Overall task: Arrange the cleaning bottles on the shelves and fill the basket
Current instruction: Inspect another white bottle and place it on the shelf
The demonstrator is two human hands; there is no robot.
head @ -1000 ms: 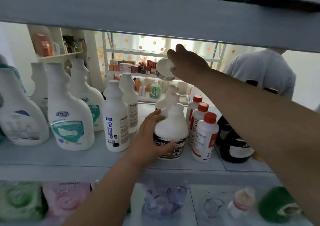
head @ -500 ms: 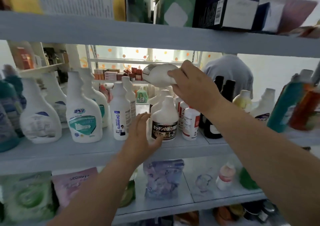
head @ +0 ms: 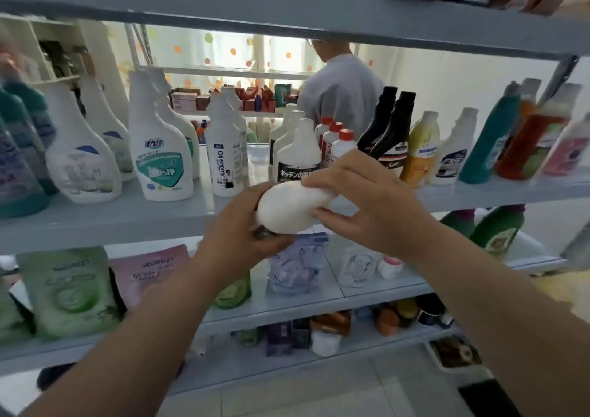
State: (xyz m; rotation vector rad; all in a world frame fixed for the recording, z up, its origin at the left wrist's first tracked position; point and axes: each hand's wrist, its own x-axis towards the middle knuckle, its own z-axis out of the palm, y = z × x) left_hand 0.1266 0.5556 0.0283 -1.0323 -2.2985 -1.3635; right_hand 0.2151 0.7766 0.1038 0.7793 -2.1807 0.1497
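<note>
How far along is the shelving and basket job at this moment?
Mostly shelved: the middle shelf already holds upright rows, among them spray bottles, red-capped bottles and black bottles. In hand: a white bottle lies tilted in front of that shelf, left hand at its base, right hand at its neck. Left: placing it. No basket is in view, so filling cannot be judged.
</note>
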